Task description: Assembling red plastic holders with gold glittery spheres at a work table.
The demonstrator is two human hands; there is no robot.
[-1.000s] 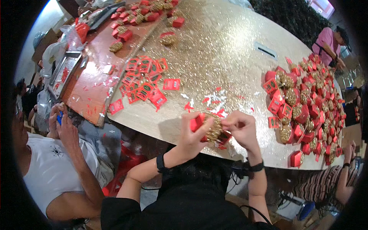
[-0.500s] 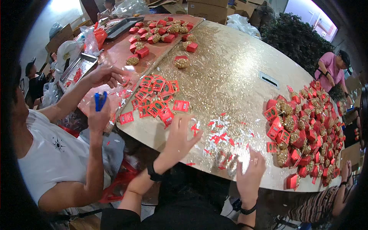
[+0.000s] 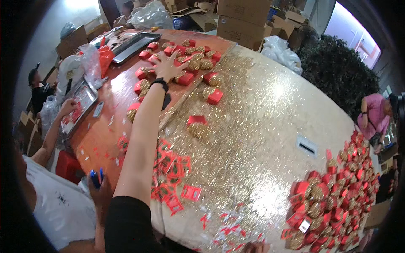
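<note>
My left hand (image 3: pixel 166 67) reaches across the table with its fingers spread, over a group of small red pot-shaped pieces with gold glittery tops (image 3: pixel 185 78). It touches or hovers just above them; I cannot tell which. Only part of my right hand (image 3: pixel 255 247) shows at the bottom edge, its fingers mostly cut off. Beside my left forearm lies a pile of red printed cards (image 3: pixel 171 170). Small red and white scraps (image 3: pixel 230 230) are scattered near my right hand. Two more red-and-gold pieces, one of them this piece (image 3: pixel 214 96), stand apart on the glitter-strewn table (image 3: pixel 253 139).
A large heap of red-and-gold pieces (image 3: pixel 337 189) covers the table's right side. At left, a person in white holds a blue-handled tool (image 3: pixel 96 178) and reaches into a metal tray (image 3: pixel 84 101). A dark tray (image 3: pixel 137 47) and cardboard boxes (image 3: pixel 240 27) are farther back.
My left hand has gone from beside the cards to the far red-and-gold pieces. My right hand has dropped to the bottom edge. The neighbour's hand has moved to the metal tray.
</note>
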